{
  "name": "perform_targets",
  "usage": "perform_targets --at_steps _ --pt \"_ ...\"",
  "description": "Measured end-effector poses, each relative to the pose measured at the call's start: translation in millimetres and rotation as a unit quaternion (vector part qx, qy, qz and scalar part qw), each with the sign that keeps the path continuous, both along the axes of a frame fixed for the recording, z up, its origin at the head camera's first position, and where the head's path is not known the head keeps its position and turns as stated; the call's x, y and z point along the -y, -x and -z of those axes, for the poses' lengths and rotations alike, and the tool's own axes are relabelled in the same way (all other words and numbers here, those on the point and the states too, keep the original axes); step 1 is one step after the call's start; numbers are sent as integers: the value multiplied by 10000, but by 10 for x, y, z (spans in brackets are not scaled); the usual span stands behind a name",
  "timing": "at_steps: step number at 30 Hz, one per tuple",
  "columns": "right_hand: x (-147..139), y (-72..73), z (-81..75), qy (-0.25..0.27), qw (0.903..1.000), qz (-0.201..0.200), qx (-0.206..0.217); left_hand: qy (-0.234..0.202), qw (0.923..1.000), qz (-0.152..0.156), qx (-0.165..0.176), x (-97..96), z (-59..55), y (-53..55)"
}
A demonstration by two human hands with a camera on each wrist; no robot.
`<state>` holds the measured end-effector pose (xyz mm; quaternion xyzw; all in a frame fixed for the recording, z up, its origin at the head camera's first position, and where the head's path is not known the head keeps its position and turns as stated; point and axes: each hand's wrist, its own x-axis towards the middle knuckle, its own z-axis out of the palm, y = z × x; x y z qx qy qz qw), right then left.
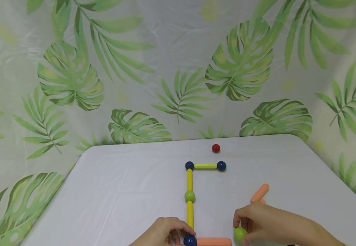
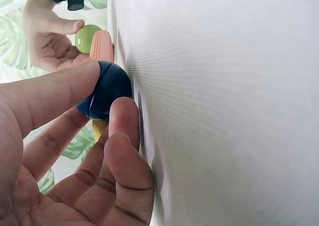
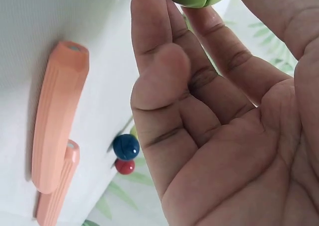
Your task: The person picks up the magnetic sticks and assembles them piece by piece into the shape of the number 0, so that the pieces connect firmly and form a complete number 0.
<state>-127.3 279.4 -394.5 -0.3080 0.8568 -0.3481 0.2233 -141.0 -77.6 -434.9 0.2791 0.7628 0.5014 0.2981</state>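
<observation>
With thumb and fingers my left hand (image 1: 165, 229) grips a dark blue ball (image 1: 190, 240) at the near edge of the head view. From this ball an orange rod (image 1: 214, 242) runs right, and a yellow rod (image 1: 190, 214) runs away from me. My right hand (image 1: 259, 222) pinches a light green ball (image 1: 240, 234) close to the orange rod's right end; whether they touch I cannot tell. The yellow rod leads to another green ball (image 1: 190, 196), a second yellow rod (image 1: 190, 180) and a far blue ball (image 1: 189, 165).
A yellow-green rod (image 1: 205, 166) joins the far blue ball to another blue ball (image 1: 221, 166). Behind them lies a loose red ball (image 1: 216, 148). Two loose orange rods (image 3: 60, 116) lie beyond my right hand on the white table (image 1: 128, 177). A leaf-patterned cloth (image 1: 178, 51) hangs behind.
</observation>
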Motion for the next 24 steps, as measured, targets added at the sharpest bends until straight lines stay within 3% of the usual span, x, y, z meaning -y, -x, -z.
perform_targets --at_steps 4,14,24 --pt "-2 -70 34 108 9980 259 560 3 10000 -23 37 -5 0 1" --pt "28 -129 84 407 9947 228 919 -34 10000 6 -1 12 16 8" --pt "49 -122 107 547 9952 33 814 -7 10000 -21 50 8 13 9"
